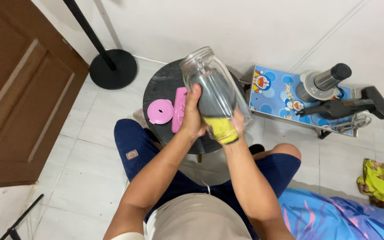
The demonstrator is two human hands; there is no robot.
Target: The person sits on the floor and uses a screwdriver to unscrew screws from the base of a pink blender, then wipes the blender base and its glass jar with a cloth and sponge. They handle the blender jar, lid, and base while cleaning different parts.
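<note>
brown door (21, 93) fills the left edge; white tiled floor (85, 160) under everything; blue patterned fabric (334, 218) bottom right, yellow-green cloth (381, 182) crumpled just past it; low bench with blue cartoon print top (274, 91) against the wall on the right, carrying a grey round appliance (323, 82) and a dark handheld vacuum (347, 106); black round stand base (113, 69) with its pole at top left; small dark round table (165, 95) in front of the person's knees; clear glass jar (214, 91) held up over that table, tilted, open mouth pointing up-left toward the wall; left hand (192, 116) wrapped around the jar's outside, fingers closed on the glass; right hand (235, 122) at the jar's lower end, clamped on a yellow sponge (222, 128) with a dark grey scrub side that looks pressed on the glass; cannot tell whether it sits inside or outside the jar; pink lid (160, 111) flat on the table, just left of the left hand; pink flat piece (179, 106) beside it, touching or near the lid, partly hidden behind the left hand.
</note>
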